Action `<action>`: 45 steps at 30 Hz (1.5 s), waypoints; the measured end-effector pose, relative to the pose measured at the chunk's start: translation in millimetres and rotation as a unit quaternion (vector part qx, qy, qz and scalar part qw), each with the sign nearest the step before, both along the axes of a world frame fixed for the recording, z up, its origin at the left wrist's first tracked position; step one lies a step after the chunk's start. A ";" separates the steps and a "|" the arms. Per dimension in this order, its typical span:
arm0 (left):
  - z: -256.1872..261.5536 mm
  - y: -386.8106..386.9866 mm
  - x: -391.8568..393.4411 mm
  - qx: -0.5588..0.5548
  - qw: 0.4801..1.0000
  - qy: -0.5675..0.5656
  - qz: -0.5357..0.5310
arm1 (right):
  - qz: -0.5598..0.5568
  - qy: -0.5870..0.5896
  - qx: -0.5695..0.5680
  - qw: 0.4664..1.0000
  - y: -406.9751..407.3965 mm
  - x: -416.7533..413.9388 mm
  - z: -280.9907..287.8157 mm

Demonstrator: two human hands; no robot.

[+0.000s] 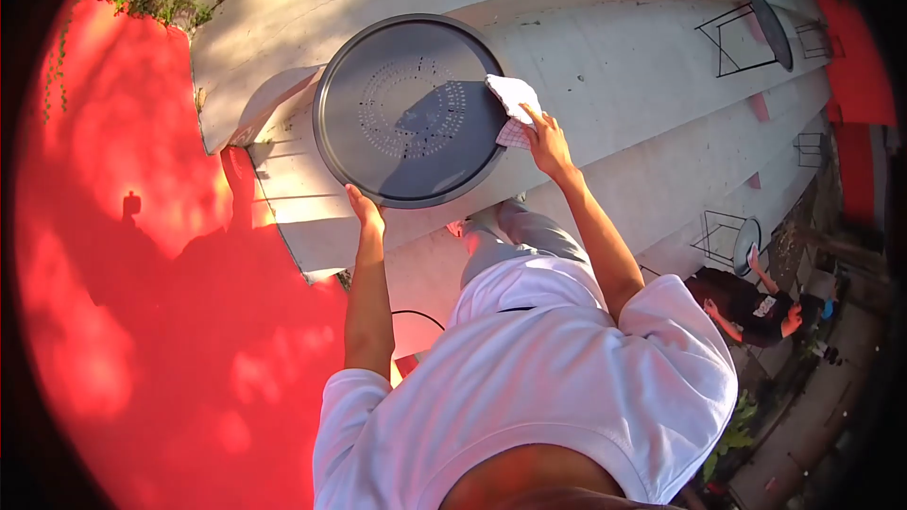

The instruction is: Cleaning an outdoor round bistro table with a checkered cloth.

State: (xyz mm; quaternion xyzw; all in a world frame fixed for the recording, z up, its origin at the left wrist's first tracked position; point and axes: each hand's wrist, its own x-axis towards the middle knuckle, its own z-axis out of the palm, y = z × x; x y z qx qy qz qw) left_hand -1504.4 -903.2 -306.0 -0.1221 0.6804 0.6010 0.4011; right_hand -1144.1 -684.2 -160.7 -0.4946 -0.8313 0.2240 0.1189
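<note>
In front of me is a round dark grey tabletop (407, 177) with a raised rim and rings of small slots around its middle. My left hand (366, 210) grips its near rim, thumb up against the edge and the other fingers mostly hidden. At the right rim, my right hand (549, 142) holds a white cloth with a checked pattern (511, 93), part of it folded over the edge. A shadow falls across the right and lower parts of the top. Whatever supports the tabletop is hidden beneath it.
Broad pale concrete steps (602, 85) run off to the right. A red wall (78, 191) rises on the left. Farther right stand a round table with a thin black frame (771, 32) and another table (747, 244), which a person in dark clothes (755, 312) touches with a cloth.
</note>
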 end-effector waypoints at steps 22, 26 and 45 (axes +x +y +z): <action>247.9 105.1 343.9 0.238 0.710 0.197 -0.633 | -0.136 0.602 -0.341 0.709 -124.2 147.6 56.4; 264.9 134.5 418.1 0.247 0.667 0.125 -0.692 | -0.228 0.640 -0.339 0.651 -121.8 227.5 62.8; 290.2 299.2 748.2 0.192 0.677 -0.253 -0.664 | -0.393 0.827 -0.166 0.365 -93.0 576.0 96.1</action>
